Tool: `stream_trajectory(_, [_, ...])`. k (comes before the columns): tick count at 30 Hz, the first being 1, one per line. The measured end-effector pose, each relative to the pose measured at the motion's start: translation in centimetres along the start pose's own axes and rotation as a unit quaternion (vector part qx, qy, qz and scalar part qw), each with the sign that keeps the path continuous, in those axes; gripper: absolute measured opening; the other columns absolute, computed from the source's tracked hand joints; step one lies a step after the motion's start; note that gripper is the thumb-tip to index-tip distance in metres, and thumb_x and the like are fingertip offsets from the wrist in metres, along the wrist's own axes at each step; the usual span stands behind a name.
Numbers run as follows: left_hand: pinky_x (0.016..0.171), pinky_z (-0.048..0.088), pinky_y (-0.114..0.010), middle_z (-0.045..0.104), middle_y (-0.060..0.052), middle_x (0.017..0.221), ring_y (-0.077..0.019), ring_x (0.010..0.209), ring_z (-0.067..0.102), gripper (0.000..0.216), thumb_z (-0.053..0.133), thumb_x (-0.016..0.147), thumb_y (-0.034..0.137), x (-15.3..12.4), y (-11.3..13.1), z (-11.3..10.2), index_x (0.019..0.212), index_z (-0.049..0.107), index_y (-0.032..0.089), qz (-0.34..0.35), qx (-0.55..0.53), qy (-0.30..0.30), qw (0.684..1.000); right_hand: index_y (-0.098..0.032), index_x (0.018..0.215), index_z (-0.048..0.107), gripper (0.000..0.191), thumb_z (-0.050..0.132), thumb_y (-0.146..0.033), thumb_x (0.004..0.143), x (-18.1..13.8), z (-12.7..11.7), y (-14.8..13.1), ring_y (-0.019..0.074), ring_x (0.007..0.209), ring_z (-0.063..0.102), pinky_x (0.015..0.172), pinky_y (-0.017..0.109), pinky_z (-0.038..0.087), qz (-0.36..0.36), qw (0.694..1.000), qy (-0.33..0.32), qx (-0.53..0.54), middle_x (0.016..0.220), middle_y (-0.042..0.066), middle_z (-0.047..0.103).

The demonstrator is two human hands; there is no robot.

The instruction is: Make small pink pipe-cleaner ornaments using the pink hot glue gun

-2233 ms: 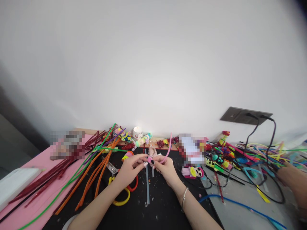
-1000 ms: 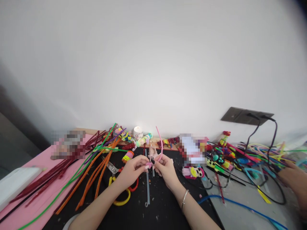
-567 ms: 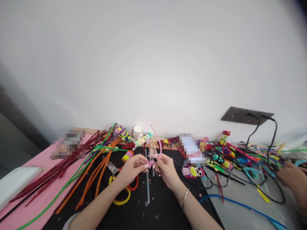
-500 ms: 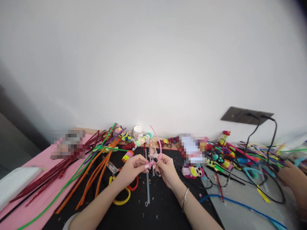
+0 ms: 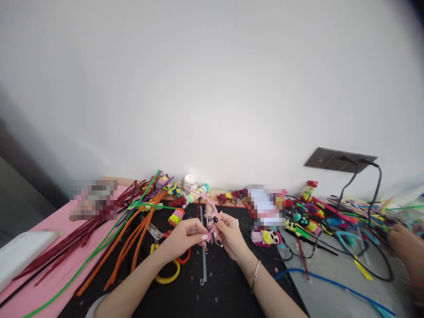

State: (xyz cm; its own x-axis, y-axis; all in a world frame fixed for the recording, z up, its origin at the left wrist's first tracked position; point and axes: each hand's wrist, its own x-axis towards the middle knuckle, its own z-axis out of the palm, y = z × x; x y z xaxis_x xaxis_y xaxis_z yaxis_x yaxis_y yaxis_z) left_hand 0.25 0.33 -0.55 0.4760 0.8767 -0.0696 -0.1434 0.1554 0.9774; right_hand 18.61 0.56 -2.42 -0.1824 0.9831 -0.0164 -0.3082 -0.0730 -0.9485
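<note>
Over the black mat, both hands pinch a pink pipe cleaner, whose free end arcs up and to the left. My left hand is closed on its lower, bunched part with thumb and fingertips. My right hand, with dark nails, grips it just beside, close to the left fingertips. Behind the fingers a pale pinkish piece shows; I cannot make out whether it is held too. Scissors with yellow and red handles lie by my left forearm. A thin grey strip lies below the hands.
Orange pipe cleaners and dark red ones spread at left. A pink and yellow doll lies right of my hands. A white cup stands by the wall. At far right, another person's hand is among coloured pipe cleaners.
The pink pipe cleaner's free end has swung from upright over to the left. My hands have dropped slightly. The other person's hand at right has shifted.
</note>
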Motion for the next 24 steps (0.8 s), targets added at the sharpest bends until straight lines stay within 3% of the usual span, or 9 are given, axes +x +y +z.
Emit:
stream_trajectory(3, [0.070, 0.061, -0.030, 0.075, 0.000, 0.069, -0.0161, 0.065, 0.071, 0.039, 0.097, 0.064, 0.045, 0.3, 0.2, -0.3, 0.075, 0.071, 0.017, 0.015, -0.014, 0.058, 0.998, -0.024, 0.081, 0.060, 0.037, 0.067, -0.059, 0.090, -0.1, -0.6, 0.0, 0.0108, 0.038, 0.038, 0.038, 0.024, 0.029, -0.048, 0.994, 0.040, -0.092, 0.055, -0.004, 0.057])
stream_trajectory(5, [0.070, 0.062, -0.030, 0.076, -0.001, 0.071, -0.0162, 0.065, 0.071, 0.039, 0.097, 0.063, 0.044, 0.4, 0.3, -0.5, 0.077, 0.073, 0.017, 0.036, -0.022, 0.104, 0.994, -0.022, 0.091, 0.065, 0.023, 0.061, -0.045, 0.093, -0.2, -1.0, -0.1, 0.0142, 0.045, 0.046, 0.045, 0.026, 0.037, -0.117, 0.966, 0.079, -0.217, 0.058, -0.003, 0.058])
stream_trajectory(7, [0.072, 0.063, -0.031, 0.077, -0.001, 0.072, -0.0166, 0.067, 0.072, 0.037, 0.097, 0.063, 0.043, 0.4, 0.4, -0.6, 0.077, 0.075, 0.017, 0.056, -0.028, 0.145, 0.987, -0.021, 0.099, 0.068, 0.017, 0.057, -0.030, 0.090, -0.4, -1.4, -0.2, 0.0191, 0.060, 0.059, 0.059, 0.030, 0.047, -0.198, 0.908, 0.120, -0.349, 0.071, 0.002, 0.066])
stream_trajectory(9, [0.075, 0.064, -0.032, 0.078, -0.002, 0.074, -0.0176, 0.070, 0.073, 0.036, 0.097, 0.062, 0.042, 0.4, 0.5, -0.6, 0.078, 0.076, 0.018, 0.069, -0.036, 0.179, 0.981, -0.019, 0.108, 0.069, 0.029, 0.054, -0.018, 0.083, -0.4, -1.6, -0.3, 0.0253, 0.087, 0.067, 0.078, 0.037, 0.052, -0.243, 0.837, 0.148, -0.467, 0.095, 0.009, 0.074])
stream_trajectory(12, [0.078, 0.066, -0.034, 0.079, -0.003, 0.079, -0.0194, 0.075, 0.075, 0.036, 0.097, 0.061, 0.042, 0.5, 0.5, -0.8, 0.081, 0.077, 0.018, 0.082, -0.049, 0.221, 0.971, -0.018, 0.122, 0.068, 0.050, 0.056, -0.010, 0.074, -0.3, -1.5, -0.5, 0.0329, 0.115, 0.062, 0.094, 0.045, 0.048, -0.187, 0.754, 0.165, -0.608, 0.126, 0.015, 0.070])
stream_trajectory(16, [0.080, 0.066, -0.036, 0.081, -0.004, 0.082, -0.0201, 0.075, 0.075, 0.037, 0.096, 0.060, 0.040, 0.6, 0.4, -1.1, 0.084, 0.078, 0.018, 0.093, -0.063, 0.251, 0.961, -0.019, 0.131, 0.068, 0.054, 0.065, -0.013, 0.077, -0.3, -1.4, -0.7, 0.0361, 0.116, 0.061, 0.093, 0.046, 0.046, -0.068, 0.705, 0.142, -0.692, 0.129, 0.017, 0.069])
stream_trajectory(18, [0.081, 0.066, -0.035, 0.081, -0.004, 0.083, -0.0200, 0.076, 0.076, 0.037, 0.096, 0.061, 0.040, 0.7, 0.3, -1.3, 0.085, 0.079, 0.018, 0.096, -0.066, 0.260, 0.959, -0.020, 0.129, 0.070, 0.051, 0.068, -0.016, 0.079, -0.1, -1.6, -0.7, 0.0354, 0.114, 0.062, 0.093, 0.044, 0.045, -0.059, 0.704, 0.143, -0.693, 0.122, 0.016, 0.072])
stream_trajectory(20, [0.082, 0.066, -0.035, 0.082, -0.005, 0.084, -0.0200, 0.077, 0.076, 0.038, 0.096, 0.062, 0.041, 0.7, 0.2, -1.5, 0.087, 0.079, 0.018, 0.098, -0.067, 0.269, 0.956, -0.020, 0.125, 0.073, 0.046, 0.070, -0.018, 0.079, 0.2, -2.2, -0.5, 0.0343, 0.111, 0.064, 0.092, 0.042, 0.047, -0.075, 0.729, 0.159, -0.661, 0.117, 0.014, 0.075])
stream_trajectory(24, [0.083, 0.065, -0.036, 0.082, -0.006, 0.086, -0.0210, 0.080, 0.076, 0.041, 0.096, 0.063, 0.044, 0.8, -0.1, -1.8, 0.090, 0.080, 0.018, 0.100, -0.068, 0.290, 0.949, -0.019, 0.106, 0.076, 0.027, 0.066, -0.026, 0.082, 1.2, -3.5, 0.1, 0.0289, 0.092, 0.071, 0.085, 0.039, 0.054, -0.144, 0.860, 0.155, -0.463, 0.104, 0.012, 0.079])
